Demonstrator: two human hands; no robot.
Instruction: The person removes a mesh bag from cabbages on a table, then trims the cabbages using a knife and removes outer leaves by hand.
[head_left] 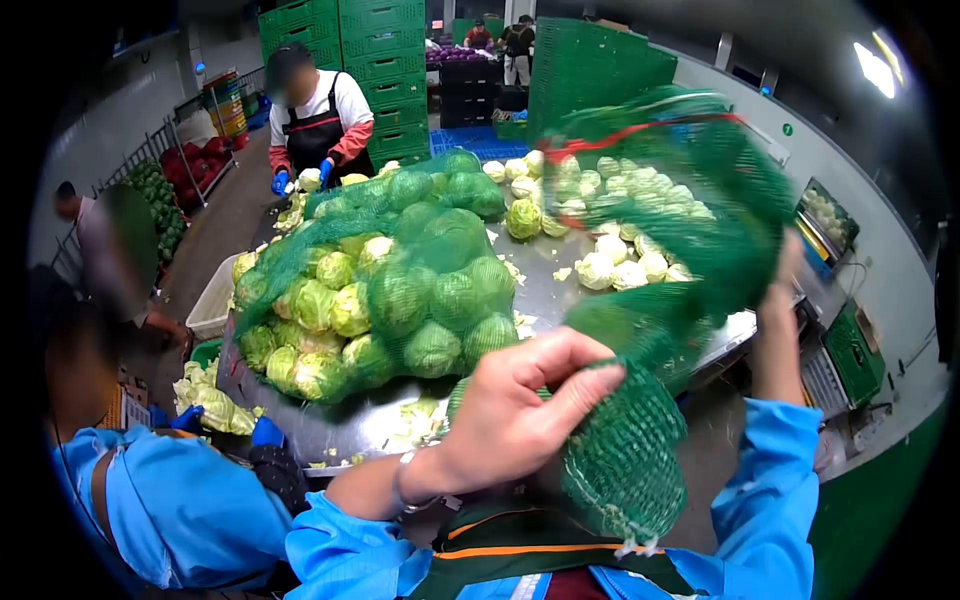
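My left hand (pixel 535 395) is closed, thumb and fingers pinching a green mesh bag (pixel 625 450) whose gathered end hangs below. The rest of the bag sweeps up to the right, blurred, with a red drawstring along its upper edge. At the right, my right hand (pixel 785 265) holds the bag's other side; motion and netting smear its fingers. Just beyond my left hand, filled green mesh sacks of cabbages (pixel 430 290) lie on a metal table (pixel 545 265). Loose pale cabbages (pixel 597 270) sit behind the raised bag, partly seen through it.
Across the table a person in blue gloves (pixel 318 125) handles a cabbage. At my left, another person in a blue jacket (pixel 190 500) holds leafy trimmings (pixel 215 400). Green crates (pixel 385 65) are stacked at the back. A white bin (pixel 213 290) stands at the table's left side.
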